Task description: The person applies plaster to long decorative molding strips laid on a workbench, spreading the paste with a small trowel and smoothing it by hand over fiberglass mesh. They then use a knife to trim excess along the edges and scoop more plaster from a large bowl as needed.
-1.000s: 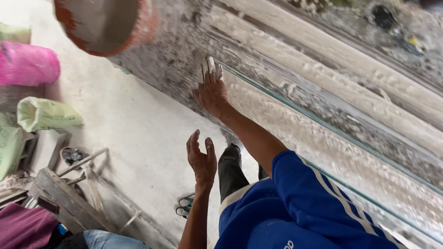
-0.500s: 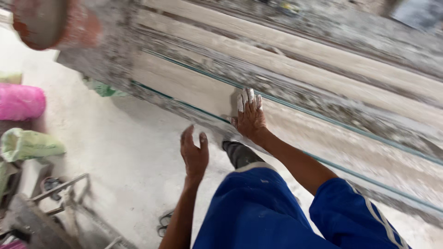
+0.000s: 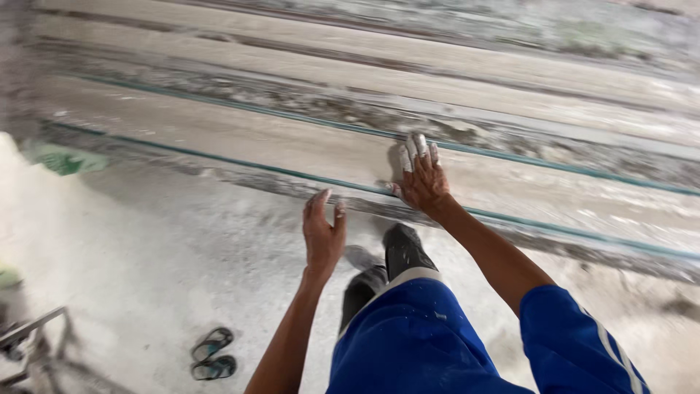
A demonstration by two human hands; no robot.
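Blurred stone slabs (image 3: 292,149) fill the background; right hand (image 3: 423,182) presses flat on one, left hand (image 3: 323,233) hovers open, empty.

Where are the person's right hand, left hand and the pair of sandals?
right hand (image 3: 422,182), head view, back of the hand, flat on the slab.
left hand (image 3: 322,237), head view, palm.
pair of sandals (image 3: 212,354), head view, between the straps.
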